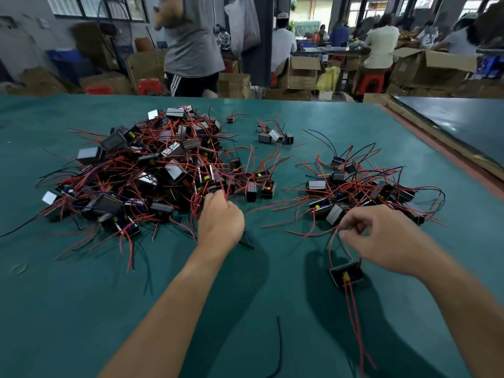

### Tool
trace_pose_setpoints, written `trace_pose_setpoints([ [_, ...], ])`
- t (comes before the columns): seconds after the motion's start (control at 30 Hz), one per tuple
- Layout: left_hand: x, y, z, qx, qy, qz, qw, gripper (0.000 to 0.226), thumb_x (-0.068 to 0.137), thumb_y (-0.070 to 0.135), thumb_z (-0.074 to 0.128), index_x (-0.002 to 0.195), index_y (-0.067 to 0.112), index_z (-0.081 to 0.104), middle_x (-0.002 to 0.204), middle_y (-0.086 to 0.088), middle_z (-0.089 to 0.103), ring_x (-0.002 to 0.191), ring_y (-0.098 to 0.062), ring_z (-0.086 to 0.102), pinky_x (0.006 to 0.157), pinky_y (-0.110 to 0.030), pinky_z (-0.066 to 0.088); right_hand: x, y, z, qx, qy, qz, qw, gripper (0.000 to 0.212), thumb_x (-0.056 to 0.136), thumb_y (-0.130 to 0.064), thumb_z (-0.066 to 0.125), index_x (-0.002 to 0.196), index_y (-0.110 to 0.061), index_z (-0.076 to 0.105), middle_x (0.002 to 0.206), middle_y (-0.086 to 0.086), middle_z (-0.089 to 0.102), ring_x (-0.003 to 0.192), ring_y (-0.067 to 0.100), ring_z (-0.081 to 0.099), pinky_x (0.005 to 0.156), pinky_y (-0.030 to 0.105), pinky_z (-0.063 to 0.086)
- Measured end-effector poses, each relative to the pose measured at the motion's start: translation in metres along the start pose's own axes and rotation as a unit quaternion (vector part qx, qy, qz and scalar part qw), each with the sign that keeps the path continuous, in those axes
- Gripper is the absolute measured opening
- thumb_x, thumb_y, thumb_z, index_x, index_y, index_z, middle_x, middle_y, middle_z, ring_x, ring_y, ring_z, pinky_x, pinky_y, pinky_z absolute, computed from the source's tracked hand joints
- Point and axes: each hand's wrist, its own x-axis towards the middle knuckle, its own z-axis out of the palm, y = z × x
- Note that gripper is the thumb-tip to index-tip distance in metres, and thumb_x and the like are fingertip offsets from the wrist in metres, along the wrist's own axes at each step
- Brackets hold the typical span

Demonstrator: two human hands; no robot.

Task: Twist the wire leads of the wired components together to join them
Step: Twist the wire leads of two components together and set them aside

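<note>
A large heap of small black wired components (141, 170) with red leads lies on the green table (81, 296) at the left. A smaller pile (362, 192) lies at the right. My left hand (221, 222) reaches into the near edge of the large heap, its fingers curled among red leads; what they grip is hidden. My right hand (381, 238) pinches thin red leads (331, 241) that run down to one black component (347, 275) hanging or resting just below it. That component's other red leads trail toward me.
Three components (275, 136) sit apart at the back centre. A loose black wire (279, 345) lies near the front edge. The table's right edge (436, 148) runs diagonally. Beyond the far edge stand cardboard boxes, stools and several people.
</note>
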Motion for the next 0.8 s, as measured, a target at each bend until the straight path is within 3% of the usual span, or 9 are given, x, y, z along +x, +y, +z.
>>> trace_pose_setpoints([
  [0.1,-0.005,0.002,-0.005,-0.079,0.007,0.015,0.997,0.018,0.099,0.024,0.040,0.094,0.022,0.057,0.095,-0.003,0.068,0.088,-0.026,0.066,0.079,-0.049,0.057,0.001,0.005,-0.001,0.021,0.040,0.001,0.999,0.013,0.082,-0.025,0.071,0.071,-0.029,0.067,0.070,-0.011,0.067,0.073,0.010,0.062,0.073,0.038,0.053],
  [0.17,-0.012,0.005,-0.002,-0.111,-0.023,0.041,0.993,0.017,0.098,0.025,0.045,0.088,0.025,0.058,0.081,0.003,0.070,0.082,-0.018,0.069,0.072,-0.047,0.059,0.003,0.008,0.000,0.040,0.046,-0.006,0.998,0.015,0.083,-0.023,0.071,0.072,-0.032,0.065,0.066,-0.012,0.065,0.064,0.008,0.059,0.067,0.037,0.053],
  [0.27,-0.024,0.010,0.002,-0.118,-0.063,0.114,0.984,0.017,0.101,0.025,0.043,0.090,0.022,0.056,0.069,0.002,0.071,0.062,-0.004,0.065,0.057,-0.033,0.053,0.004,0.008,0.001,0.095,0.015,-0.026,0.995,0.022,0.089,-0.021,0.064,0.084,-0.039,0.054,0.064,-0.012,0.067,0.051,0.005,0.052,0.056,0.030,0.043],
  [0.43,-0.037,0.018,-0.001,-0.153,-0.168,0.138,0.964,0.023,0.106,0.023,0.034,0.098,0.017,0.055,0.062,-0.008,0.071,0.052,-0.014,0.061,0.062,-0.036,0.051,0.003,0.001,0.001,0.200,-0.031,-0.023,0.979,0.013,0.098,-0.020,0.051,0.103,-0.032,0.050,0.055,0.003,0.067,0.040,0.010,0.044,0.048,0.027,0.039],
  [0.57,-0.045,0.024,-0.005,-0.259,-0.257,0.071,0.928,0.039,0.108,0.022,0.029,0.104,-0.004,0.056,0.058,-0.013,0.066,0.046,-0.018,0.060,0.048,-0.019,0.048,0.000,-0.005,0.001,0.221,-0.059,-0.049,0.972,0.016,0.100,-0.011,0.049,0.097,-0.017,0.064,0.040,0.004,0.055,0.035,0.010,0.037,0.042,0.017,0.033],
  [0.7,-0.048,0.025,-0.007,-0.254,-0.321,0.040,0.911,0.034,0.108,0.023,0.030,0.102,0.004,0.058,0.062,-0.011,0.068,0.047,-0.021,0.061,0.046,-0.018,0.045,-0.003,-0.007,-0.003,0.249,-0.116,-0.058,0.960,0.020,0.101,-0.012,0.048,0.097,-0.020,0.066,0.036,0.000,0.046,0.035,0.010,0.031,0.043,0.015,0.030],
  [0.8,-0.048,0.024,-0.003,-0.247,-0.330,0.036,0.910,0.020,0.105,0.012,0.039,0.100,0.007,0.057,0.061,-0.009,0.068,0.047,-0.021,0.061,0.053,-0.026,0.048,-0.003,-0.005,-0.002,0.248,-0.129,-0.056,0.959,0.017,0.100,-0.014,0.050,0.104,-0.025,0.062,0.042,0.000,0.051,0.041,0.014,0.032,0.045,0.019,0.030],
])
